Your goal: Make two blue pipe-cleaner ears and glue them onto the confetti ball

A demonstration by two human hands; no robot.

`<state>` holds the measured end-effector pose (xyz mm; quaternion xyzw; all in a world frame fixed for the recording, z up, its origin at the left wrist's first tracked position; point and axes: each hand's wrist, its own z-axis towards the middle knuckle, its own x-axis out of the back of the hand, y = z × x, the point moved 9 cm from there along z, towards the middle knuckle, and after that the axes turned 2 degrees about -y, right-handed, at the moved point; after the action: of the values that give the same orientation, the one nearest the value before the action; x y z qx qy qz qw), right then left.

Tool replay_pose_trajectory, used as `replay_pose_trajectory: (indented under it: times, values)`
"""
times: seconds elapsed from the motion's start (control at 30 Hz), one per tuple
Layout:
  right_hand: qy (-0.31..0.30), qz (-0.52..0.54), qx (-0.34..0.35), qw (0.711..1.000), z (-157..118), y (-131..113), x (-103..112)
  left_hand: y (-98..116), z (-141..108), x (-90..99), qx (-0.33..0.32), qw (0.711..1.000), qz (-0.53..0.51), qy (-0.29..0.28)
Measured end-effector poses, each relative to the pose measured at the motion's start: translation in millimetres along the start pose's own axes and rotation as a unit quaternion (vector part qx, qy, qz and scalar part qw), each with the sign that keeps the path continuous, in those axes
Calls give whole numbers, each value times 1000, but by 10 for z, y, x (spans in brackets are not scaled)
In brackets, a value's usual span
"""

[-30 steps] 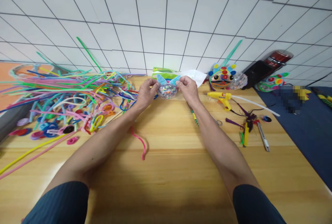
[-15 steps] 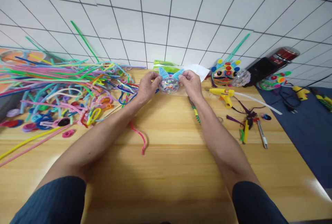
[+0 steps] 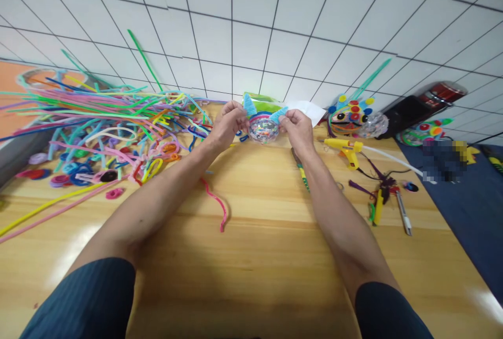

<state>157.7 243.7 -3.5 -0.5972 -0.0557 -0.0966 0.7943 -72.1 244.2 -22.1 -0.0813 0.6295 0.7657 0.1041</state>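
Far left: heap of pipe cleaners [image 3: 106, 113] on the table [image 3: 236, 281], unmoved. A pink strand [image 3: 218, 200] lay nearer you. Your left hand [image 3: 229, 125] was nearly closed, fingertips and thumb pinching the left blue triangle [image 3: 248, 106], which stood more upright than half a second before. Between your hands, the clear ball [image 3: 264, 132] with bright specks was near the wall [image 3: 251, 40]; a pink-and-blue band [image 3: 260, 116] showed more plainly along its top, the triangles having spread wider apart. That suggested you were adjusting their spacing and tilt; could not tell whether they were fixed to the ball. Your right hand [image 3: 298, 128], also nearly closed, pinched the right blue triangle [image 3: 278, 115], now leaning a little further out. Right of that: yellow glue gun [image 3: 346, 146], then a cutter [image 3: 404, 216], both untouched.
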Motion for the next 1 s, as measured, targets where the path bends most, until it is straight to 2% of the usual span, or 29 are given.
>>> replay_pose_trajectory:
  times: [0.13, 0.3, 0.4, 0.6, 0.7, 0.87, 1.0]
  values:
    - [-1, 2, -3, 1000, 1, -7, 5, -122, 24, -68, 82, 994, -62, -39]
    - [-8, -7, -2, 1000, 16, 34, -5, -260, 18, -21, 151, 977, -152, 0]
    - [-5, -4, 0, 1000, 12, 35, -1, -219, -26, -40, 139, 976, -165, 6]
    - [-1, -3, -4, 1000, 1, 23, 17, -92, -69, -136, 109, 981, -155, -26]
    - [-5, -2, -3, 1000, -1, 24, 7, -112, -50, -133, 120, 978, -171, -22]
    - [-1, 7, -4, 1000, 9, 23, -4, -62, -47, -102, 82, 986, -144, -19]
    - [-5, -7, 35, 999, 7, -180, 43, -14, -46, -79, 61, 994, -95, -12]
